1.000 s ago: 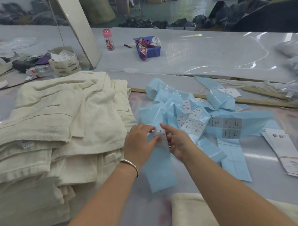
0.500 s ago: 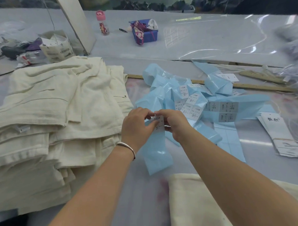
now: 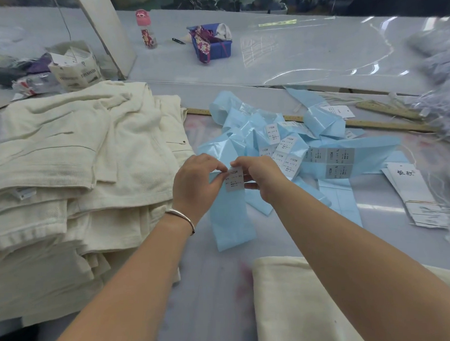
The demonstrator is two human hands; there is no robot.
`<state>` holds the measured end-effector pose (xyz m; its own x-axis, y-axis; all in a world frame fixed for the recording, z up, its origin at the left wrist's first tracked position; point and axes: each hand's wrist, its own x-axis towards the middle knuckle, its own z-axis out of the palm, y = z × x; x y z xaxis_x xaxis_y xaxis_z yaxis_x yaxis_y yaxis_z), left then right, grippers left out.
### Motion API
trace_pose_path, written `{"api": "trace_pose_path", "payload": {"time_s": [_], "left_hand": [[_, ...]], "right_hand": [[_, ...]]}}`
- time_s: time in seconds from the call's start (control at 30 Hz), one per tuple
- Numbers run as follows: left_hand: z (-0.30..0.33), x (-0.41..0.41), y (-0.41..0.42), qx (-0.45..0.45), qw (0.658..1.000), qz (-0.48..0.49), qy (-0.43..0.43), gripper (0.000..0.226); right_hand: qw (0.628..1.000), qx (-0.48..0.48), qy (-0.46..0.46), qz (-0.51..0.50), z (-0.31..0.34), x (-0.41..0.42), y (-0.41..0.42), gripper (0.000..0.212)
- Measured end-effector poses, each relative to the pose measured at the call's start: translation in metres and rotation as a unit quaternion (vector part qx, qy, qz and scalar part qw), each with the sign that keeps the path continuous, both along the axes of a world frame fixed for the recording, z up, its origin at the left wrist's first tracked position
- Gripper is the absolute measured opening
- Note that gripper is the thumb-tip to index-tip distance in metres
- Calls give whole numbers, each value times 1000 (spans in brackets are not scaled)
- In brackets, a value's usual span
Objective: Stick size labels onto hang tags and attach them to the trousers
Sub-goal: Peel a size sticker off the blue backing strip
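peeling of a small white printed size label (image 3: 234, 179) from a long pale-blue glossy backing strip (image 3: 231, 216) is shown at mid-table. the label and the strip's upper end are pinched between the curled fingers of the left hand (image 3: 196, 183) and the right hand (image 3: 261, 177), which meet over the label; the rest of the strip hangs down onto the grey table top (image 3: 203, 287). the label is judged to be very light, thin and limp, with an adhesive back that may curl or stick to skin, so it is best taken by one corner or edge only. the backing is judged slippery and easily creased. a tangle of further blue strips (image 3: 289, 141) bearing labels lies just behind the hands. white card hang tags (image 3: 413, 188) with strings lie well to the right, not yet labelled. a stack of folded cream trousers (image 3: 64, 177) lies to the left.
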<state>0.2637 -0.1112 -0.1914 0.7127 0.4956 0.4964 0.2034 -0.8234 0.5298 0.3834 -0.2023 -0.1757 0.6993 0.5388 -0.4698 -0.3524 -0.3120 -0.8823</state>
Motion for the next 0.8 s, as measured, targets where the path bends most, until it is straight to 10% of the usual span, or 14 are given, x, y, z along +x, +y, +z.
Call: {"api": "trace_pose_path", "payload": {"time_s": [0.27,0.43,0.8], "left_hand": [[22,-28,-17,-224,964,-65,-130,11],[39,-48,-17,-313,938,-60,-135,5],[36,-5,-120,-352,929,-104,-39,28]], "right_hand": [[992,-56,28,-109,-16,21,0,23],[981,89,148,-92,-1,31,-3,41],[993,11,-110,-51,-19,38,-181,9]]}}
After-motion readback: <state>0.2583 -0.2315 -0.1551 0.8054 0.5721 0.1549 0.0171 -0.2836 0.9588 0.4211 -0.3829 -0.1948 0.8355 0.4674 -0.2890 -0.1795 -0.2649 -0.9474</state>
